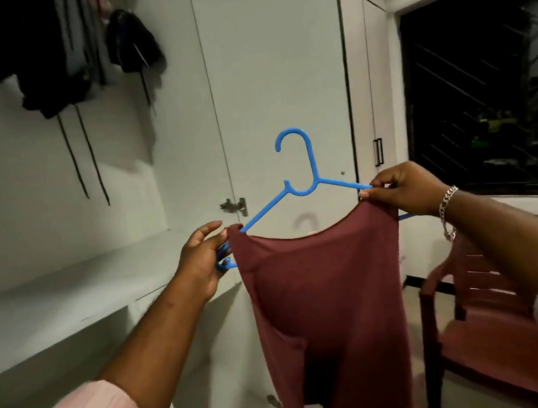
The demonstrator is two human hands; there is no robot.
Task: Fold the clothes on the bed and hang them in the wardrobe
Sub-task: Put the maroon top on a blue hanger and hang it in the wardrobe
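1. One maroon garment hangs lengthwise downward from one blue hanger, hook up, bar tilted down to the left, held before the white wardrobe doors.
2. The left hand grips the hanger's left end; the right hand pinches garment and hanger at the right shoulder.
3. One maroon plastic chair stands right, below a dark window; dark clothes hang above a white shelf.

Both hands holding maroon garment on blue hanger, white wardrobe
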